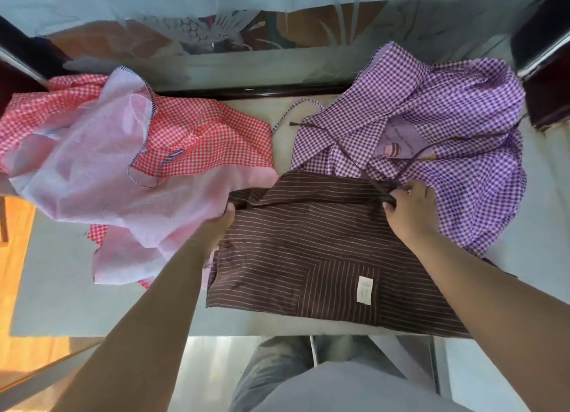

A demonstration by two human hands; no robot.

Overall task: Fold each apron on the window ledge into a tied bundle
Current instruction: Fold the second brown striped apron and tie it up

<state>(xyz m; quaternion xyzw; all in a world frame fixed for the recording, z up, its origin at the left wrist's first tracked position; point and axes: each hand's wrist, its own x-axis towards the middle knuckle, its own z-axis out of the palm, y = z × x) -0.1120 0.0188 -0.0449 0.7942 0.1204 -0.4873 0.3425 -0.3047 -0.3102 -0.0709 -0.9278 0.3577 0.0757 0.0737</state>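
On the pale window ledge [524, 257], the right hand [407, 208] pinches the brown pinstriped cotton apron [293, 251] at its dark strap [354, 152] while the left hand [225, 223] grips its left edge, mid-fold; next, it needs rolling and tying.

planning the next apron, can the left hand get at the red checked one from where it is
Probably yes: the left hand grips the brown striped apron right beside the red checked apron, with nothing between.

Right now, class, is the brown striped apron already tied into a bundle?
No, the brown striped apron lies spread flat on the ledge, its ties trailing loose.
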